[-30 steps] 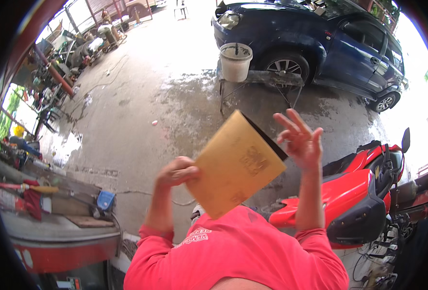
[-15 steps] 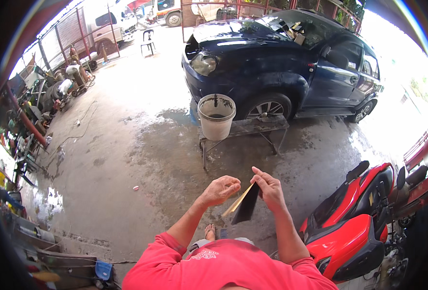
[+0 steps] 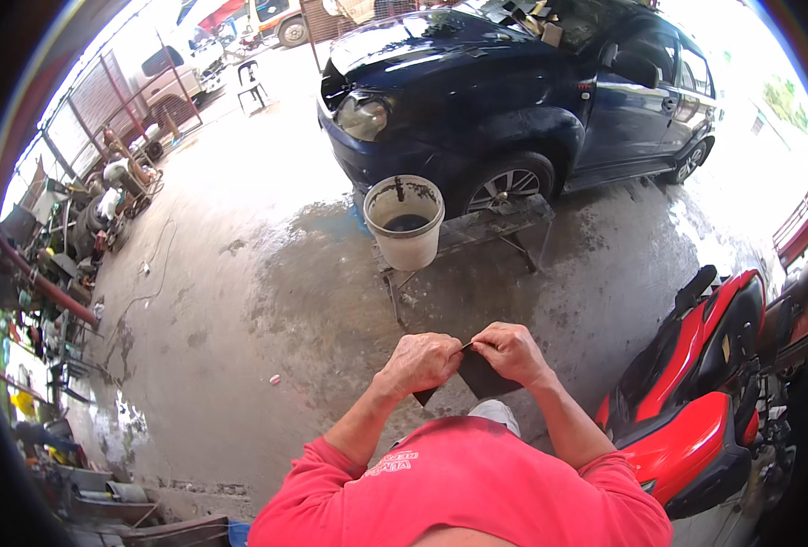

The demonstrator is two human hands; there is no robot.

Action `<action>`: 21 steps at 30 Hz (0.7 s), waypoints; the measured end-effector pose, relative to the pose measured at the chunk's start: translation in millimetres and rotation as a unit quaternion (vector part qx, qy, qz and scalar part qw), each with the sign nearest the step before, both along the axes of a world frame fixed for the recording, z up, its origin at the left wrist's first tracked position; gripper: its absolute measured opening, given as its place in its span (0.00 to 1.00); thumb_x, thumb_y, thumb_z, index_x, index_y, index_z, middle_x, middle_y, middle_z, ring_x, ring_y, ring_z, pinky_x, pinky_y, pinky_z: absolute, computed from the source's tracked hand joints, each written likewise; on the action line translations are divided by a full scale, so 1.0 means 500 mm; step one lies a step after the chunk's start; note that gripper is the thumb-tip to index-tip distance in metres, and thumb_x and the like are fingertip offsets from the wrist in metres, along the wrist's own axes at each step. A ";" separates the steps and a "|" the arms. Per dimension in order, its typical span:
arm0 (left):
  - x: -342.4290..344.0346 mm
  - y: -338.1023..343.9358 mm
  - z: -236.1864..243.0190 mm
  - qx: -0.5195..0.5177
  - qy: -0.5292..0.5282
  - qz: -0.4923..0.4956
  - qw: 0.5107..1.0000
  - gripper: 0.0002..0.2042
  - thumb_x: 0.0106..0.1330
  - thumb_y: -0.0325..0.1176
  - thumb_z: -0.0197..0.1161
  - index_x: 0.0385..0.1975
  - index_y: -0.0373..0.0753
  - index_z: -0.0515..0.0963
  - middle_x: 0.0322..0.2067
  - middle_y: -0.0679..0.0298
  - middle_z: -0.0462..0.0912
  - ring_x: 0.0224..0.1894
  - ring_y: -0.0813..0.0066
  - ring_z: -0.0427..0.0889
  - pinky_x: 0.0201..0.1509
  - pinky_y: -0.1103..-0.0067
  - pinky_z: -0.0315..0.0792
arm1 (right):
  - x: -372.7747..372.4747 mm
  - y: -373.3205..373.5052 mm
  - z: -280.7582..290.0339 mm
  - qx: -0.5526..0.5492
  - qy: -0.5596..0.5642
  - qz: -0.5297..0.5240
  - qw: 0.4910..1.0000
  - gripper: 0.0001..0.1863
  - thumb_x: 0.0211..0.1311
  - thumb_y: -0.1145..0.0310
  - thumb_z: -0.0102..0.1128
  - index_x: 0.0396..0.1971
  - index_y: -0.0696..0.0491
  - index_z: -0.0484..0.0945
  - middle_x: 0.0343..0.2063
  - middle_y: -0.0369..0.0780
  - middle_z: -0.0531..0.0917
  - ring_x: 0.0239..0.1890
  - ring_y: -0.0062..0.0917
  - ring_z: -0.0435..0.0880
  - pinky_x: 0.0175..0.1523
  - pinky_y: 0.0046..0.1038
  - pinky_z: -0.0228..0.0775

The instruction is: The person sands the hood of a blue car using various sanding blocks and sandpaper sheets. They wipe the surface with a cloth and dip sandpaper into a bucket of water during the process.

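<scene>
Both of my hands are closed on a dark sheet of sandpaper [image 3: 486, 380], held in front of my shirt. My left hand [image 3: 419, 363] grips it with curled fingers, and a small dark corner hangs below that hand. My right hand [image 3: 512, 353] pinches the upper edge between thumb and fingers, close to the left fingertips. A wider dark part hangs down under the right hand. A gap shows between the two hanging parts; whether the sheet is torn or only folded there I cannot tell.
Ahead, a white bucket [image 3: 409, 251] with dark liquid stands on a low bench [image 3: 504, 223]. Behind it is a dark blue car [image 3: 550, 109]. A red motorcycle [image 3: 682, 442] is close on my right. Clutter [image 3: 76, 228] lines the left side, and a cable [image 3: 162, 264] lies on the floor.
My left hand, apart from the sheet before, has moved right and closed on it. The tan side, visible earlier, no longer shows. My hands are now together, and the view has shifted slightly.
</scene>
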State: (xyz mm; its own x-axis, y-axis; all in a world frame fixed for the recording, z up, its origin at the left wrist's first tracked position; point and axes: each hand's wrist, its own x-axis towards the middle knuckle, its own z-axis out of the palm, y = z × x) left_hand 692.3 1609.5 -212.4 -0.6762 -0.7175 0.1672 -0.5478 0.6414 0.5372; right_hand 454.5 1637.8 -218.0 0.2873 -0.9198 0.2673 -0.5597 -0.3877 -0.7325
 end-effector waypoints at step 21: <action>-0.706 -0.532 -0.093 0.413 0.206 -0.051 0.886 0.04 0.75 0.25 0.70 0.43 0.33 0.89 0.36 0.69 0.91 0.42 0.83 0.84 0.48 0.80 0.79 | -0.706 -0.436 -0.059 0.269 -0.200 -0.068 0.940 0.05 0.69 0.74 0.72 0.37 0.60 0.93 0.30 0.34 0.93 0.35 0.13 0.86 0.43 0.22 0.80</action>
State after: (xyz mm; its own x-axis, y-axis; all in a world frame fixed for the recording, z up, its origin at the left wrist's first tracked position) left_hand 339.0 1343.7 -259.0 -0.7486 -0.6486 -0.1377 -0.1571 -0.0283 0.9872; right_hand 101.6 1419.8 -247.7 0.1323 -0.9738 -0.1849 -0.2155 0.1539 -0.9643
